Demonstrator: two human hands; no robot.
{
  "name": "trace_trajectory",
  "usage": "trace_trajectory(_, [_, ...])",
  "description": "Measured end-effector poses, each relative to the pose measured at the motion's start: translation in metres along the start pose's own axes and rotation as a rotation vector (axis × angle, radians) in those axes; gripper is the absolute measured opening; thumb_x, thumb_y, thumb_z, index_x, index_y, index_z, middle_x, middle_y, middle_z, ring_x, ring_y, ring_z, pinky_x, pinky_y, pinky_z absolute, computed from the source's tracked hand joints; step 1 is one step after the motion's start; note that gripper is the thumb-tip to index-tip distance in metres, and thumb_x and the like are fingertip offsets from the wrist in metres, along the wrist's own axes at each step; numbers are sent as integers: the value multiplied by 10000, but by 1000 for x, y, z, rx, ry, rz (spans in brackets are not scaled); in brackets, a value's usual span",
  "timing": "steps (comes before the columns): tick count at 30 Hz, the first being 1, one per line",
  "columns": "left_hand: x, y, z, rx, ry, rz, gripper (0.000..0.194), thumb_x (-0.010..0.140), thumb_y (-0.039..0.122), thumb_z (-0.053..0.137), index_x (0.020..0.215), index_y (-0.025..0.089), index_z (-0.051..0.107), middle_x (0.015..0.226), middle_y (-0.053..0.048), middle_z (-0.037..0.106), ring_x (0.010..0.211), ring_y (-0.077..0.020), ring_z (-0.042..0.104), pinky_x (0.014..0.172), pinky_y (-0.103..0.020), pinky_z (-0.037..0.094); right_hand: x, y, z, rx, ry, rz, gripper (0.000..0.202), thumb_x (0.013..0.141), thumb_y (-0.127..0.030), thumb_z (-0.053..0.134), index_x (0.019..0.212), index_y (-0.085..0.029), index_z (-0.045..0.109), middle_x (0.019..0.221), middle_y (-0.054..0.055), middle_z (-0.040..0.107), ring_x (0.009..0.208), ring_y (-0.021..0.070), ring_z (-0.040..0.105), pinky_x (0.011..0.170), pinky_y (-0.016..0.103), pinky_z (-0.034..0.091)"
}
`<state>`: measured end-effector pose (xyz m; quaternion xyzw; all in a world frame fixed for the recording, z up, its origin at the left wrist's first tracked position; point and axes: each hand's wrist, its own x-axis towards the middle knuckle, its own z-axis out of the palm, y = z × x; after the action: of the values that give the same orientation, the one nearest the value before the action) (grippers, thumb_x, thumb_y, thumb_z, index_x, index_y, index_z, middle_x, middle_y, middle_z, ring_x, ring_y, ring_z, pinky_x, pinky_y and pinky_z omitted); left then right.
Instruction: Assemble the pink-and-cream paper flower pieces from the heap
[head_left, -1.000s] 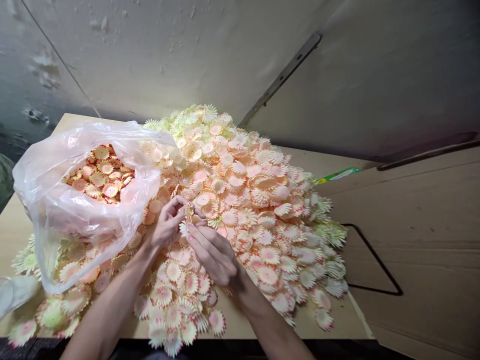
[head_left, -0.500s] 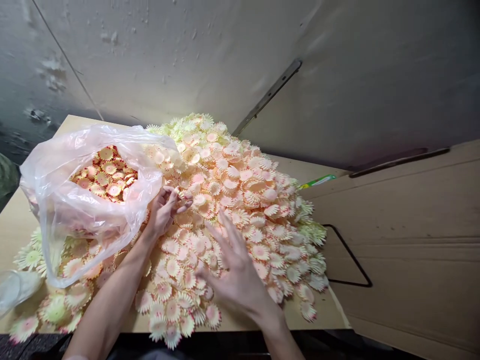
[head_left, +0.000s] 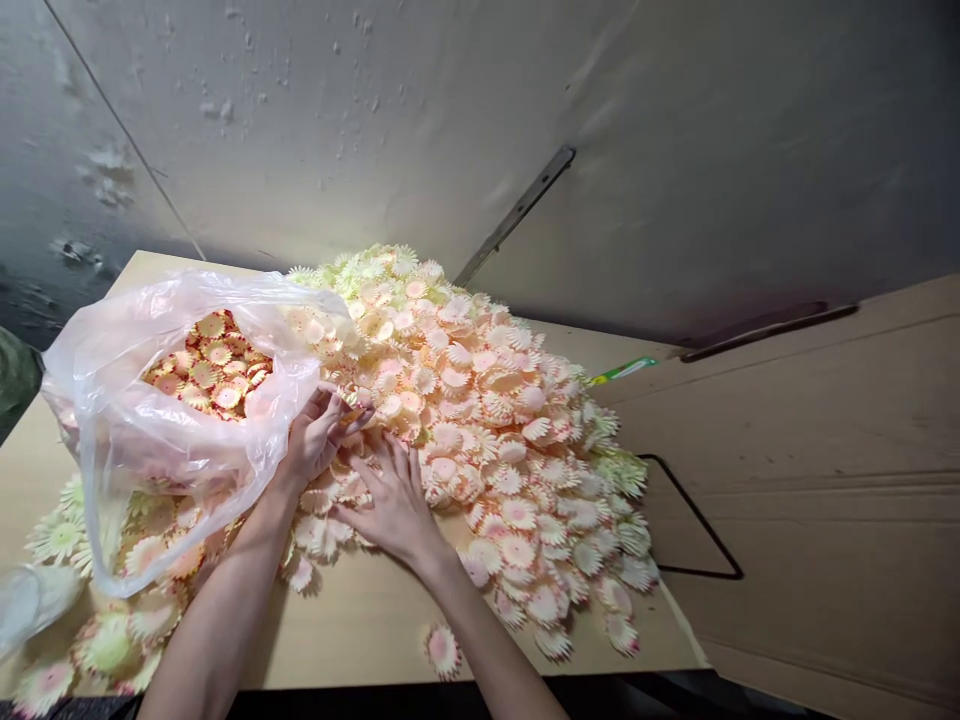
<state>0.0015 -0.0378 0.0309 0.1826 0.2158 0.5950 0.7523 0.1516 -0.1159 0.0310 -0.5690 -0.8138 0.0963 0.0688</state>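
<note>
Flower discs (head_left: 484, 400) lie heaped on the worktop (head_left: 352, 640), the right hand (head_left: 397, 508) spread over them, the left hand (head_left: 319, 440) curled, its contents unclear. They look light, bendable, best pinched mid-disc.

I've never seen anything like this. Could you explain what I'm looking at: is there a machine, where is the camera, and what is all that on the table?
There is no machine here, just a person's two bare hands. The camera is worn on the person's head, so you look forward and down, much as they do.

On the table lies a big pile of pale pink and cream flowers. On the left stands an open, see-through bag with smaller-looking, red-edged flowers inside.

The left hand is beside the bag; whether it holds a flower is hard to tell. The right hand is spread over the near edge of the pile.
</note>
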Motion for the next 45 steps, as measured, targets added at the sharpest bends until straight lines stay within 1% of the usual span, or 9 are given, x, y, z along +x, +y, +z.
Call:
trace_trajectory(6, [-1,4,-2,4,-2,-38,421,679,351,885,876,197,547,886,34,678,808,-156,738,949,-420,590,34,39,-20,51,216,-25,513,759,-22,601,1257,-135,641,1209,162,630,1135,302,578,971,447,538])
trace_trajectory(12, [0,4,-5,49,-55,-69,419,686,356,878,868,198,536,872,23,675,774,-147,729,803,-319,623,76,93,-94,48,514,111,525,851,-218,628,1370,-210,555,1314,142,601,1246,317,554,1072,516,459])
trace_trajectory(15, [0,5,-5,58,-45,-71,410,682,338,880,846,193,533,870,21,675,838,-159,735,818,-305,613,92,120,-125,28,517,307,993,737,-534,778,1549,-234,292,1524,200,427,1409,432,386,1117,704,291])
trace_trajectory(21, [-1,9,1,66,-18,-85,356,700,237,843,915,206,561,899,20,701,790,-139,734,850,-299,597,40,120,-165,37,607,350,1165,739,-760,646,1599,-221,74,1651,206,177,1521,428,177,1166,704,207])
trace_trajectory(24, [-1,9,4,64,0,-89,372,716,200,809,990,233,560,891,23,710,828,-162,750,862,-295,589,-23,82,-147,-35,439,232,1073,794,-725,618,1604,-290,65,1677,143,118,1535,409,140,1191,696,150])
trace_trajectory(28, [0,9,5,84,9,-109,336,712,244,799,946,219,558,848,3,720,957,-242,756,867,-310,587,-102,36,-79,-177,33,-10,1276,563,-780,765,1593,-328,162,1682,120,-89,1502,536,-32,1119,804,1])
trace_trajectory(31, [1,8,4,70,-7,-121,367,700,278,819,955,218,562,893,-10,737,1007,-256,747,862,-295,587,-127,31,-35,-213,-1,1,1249,632,-731,762,1601,-298,104,1668,164,-138,1501,540,-13,1106,811,66])
trace_trajectory(40, [4,1,-1,108,-21,-46,490,669,299,890,1052,250,588,906,30,707,843,-142,736,879,-287,596,-37,66,-31,-333,440,140,837,939,-459,591,1602,-282,110,1680,154,-65,1525,470,67,1118,791,68])
trace_trajectory(45, [6,0,0,113,17,-26,397,650,294,906,926,222,631,603,111,516,552,-31,566,897,-301,598,13,40,-51,-7,672,136,534,923,-459,601,1412,-253,545,1510,150,482,1471,427,278,1126,724,255])
